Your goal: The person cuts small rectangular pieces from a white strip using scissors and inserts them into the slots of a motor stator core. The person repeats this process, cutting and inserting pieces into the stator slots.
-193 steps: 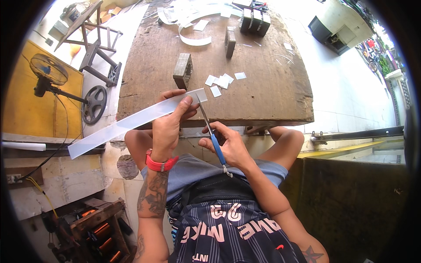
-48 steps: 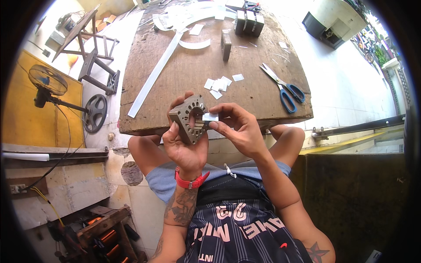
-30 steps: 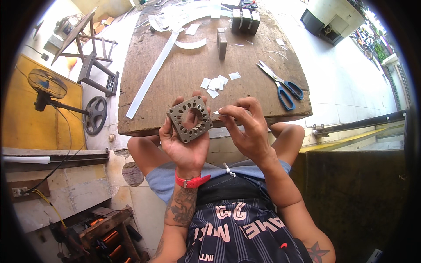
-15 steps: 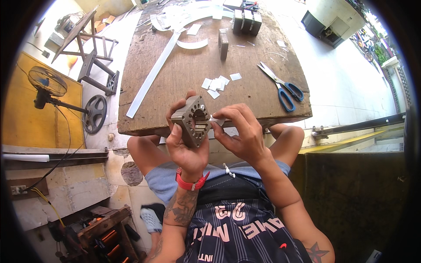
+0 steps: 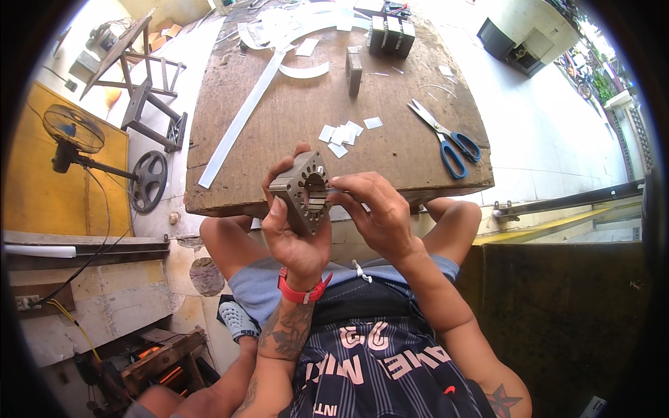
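My left hand (image 5: pixel 300 245) grips a grey laminated stator core (image 5: pixel 301 213), tilted, with its round bore and ring of slots facing right. Fingers wrap behind it and the thumb presses its near side. My right hand (image 5: pixel 385 217) is closed in a pinch at the bore's right edge. Between its fingertips is a small piece of white insulation paper (image 5: pixel 334 189), mostly hidden by the fingers. How far the paper sits in a slot I cannot tell. Several cut white paper pieces (image 5: pixel 342 134) lie on the wooden table (image 5: pixel 279 157) just beyond my hands.
Blue-handled scissors (image 5: pixel 446 137) lie open at the right. One more core (image 5: pixel 354 72) stands on edge, with a row of cores (image 5: pixel 392 36) behind it. A long white strip (image 5: pixel 240 124) runs along the left. A fan (image 5: pixel 73 132) stands at left; a shod foot (image 5: pixel 238 319) shows below.
My right hand has moved slightly left, toward the bore, and less of the paper shows. The left hand stays round the core. The foot at lower left has moved forward, bringing its leg into view.
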A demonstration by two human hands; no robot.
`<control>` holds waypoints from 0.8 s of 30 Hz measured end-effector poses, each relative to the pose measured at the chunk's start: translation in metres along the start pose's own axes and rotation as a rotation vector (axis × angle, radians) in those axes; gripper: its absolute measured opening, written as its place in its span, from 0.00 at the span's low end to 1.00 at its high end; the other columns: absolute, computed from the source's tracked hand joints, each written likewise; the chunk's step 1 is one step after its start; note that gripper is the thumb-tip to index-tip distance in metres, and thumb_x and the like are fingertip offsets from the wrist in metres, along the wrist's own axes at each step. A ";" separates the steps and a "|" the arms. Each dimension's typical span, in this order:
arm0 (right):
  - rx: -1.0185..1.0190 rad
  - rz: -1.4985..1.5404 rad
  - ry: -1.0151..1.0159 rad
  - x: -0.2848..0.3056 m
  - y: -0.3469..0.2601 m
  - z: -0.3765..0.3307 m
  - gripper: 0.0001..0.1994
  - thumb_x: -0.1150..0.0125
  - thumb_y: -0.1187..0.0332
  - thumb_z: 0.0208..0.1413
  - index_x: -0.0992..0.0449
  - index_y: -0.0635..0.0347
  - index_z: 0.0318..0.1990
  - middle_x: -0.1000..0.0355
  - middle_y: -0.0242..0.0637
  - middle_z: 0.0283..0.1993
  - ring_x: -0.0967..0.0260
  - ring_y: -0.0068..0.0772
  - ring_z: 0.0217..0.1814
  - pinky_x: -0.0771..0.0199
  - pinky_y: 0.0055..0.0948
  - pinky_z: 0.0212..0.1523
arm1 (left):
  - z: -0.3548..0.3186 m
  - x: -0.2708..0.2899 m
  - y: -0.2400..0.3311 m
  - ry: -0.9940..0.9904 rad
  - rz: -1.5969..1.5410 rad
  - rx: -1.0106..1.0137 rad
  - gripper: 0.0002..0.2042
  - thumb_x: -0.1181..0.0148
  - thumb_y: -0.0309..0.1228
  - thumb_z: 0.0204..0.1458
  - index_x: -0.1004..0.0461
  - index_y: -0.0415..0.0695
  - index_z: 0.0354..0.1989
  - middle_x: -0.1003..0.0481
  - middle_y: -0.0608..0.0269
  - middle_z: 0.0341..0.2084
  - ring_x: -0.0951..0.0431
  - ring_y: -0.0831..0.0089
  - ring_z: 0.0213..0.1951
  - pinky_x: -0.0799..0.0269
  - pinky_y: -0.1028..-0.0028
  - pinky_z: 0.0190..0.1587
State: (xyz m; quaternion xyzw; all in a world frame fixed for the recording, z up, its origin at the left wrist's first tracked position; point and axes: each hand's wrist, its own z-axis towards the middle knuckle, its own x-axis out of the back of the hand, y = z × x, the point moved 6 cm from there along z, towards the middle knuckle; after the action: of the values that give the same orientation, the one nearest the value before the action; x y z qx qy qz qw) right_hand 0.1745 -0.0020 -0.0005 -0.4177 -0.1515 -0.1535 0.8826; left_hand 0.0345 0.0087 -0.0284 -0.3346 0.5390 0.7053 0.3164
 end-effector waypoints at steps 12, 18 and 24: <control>-0.025 -0.556 -0.052 -0.001 0.038 0.008 0.21 0.28 0.55 0.59 0.19 0.50 0.57 0.28 0.38 0.51 0.32 0.44 0.56 0.37 0.46 0.63 | 0.003 0.037 -0.004 0.264 -0.446 0.221 0.29 0.50 0.57 0.70 0.30 0.47 0.67 0.31 0.38 0.65 0.32 0.45 0.69 0.40 0.45 0.75; 0.082 -0.629 -0.274 0.005 0.038 -0.011 0.18 0.23 0.60 0.53 0.19 0.48 0.51 0.26 0.28 0.47 0.29 0.35 0.56 0.45 0.46 0.71 | 0.003 0.041 -0.002 0.184 -0.504 0.254 0.30 0.55 0.58 0.71 0.35 0.51 0.73 0.37 0.37 0.71 0.39 0.44 0.74 0.43 0.44 0.76; -0.360 0.062 -0.015 0.018 0.036 -0.024 0.12 0.27 0.72 0.58 0.19 0.56 0.48 0.21 0.36 0.44 0.21 0.41 0.48 0.23 0.38 0.56 | 0.005 0.035 0.001 0.134 -0.435 0.287 0.34 0.52 0.54 0.70 0.42 0.46 0.77 0.41 0.39 0.75 0.43 0.46 0.77 0.47 0.48 0.78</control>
State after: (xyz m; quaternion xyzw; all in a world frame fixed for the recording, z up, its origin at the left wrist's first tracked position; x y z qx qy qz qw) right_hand 0.2083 -0.0015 -0.0324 -0.5746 -0.1153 -0.1478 0.7966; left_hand 0.0131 0.0165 -0.0553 -0.4400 0.5687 0.5135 0.4683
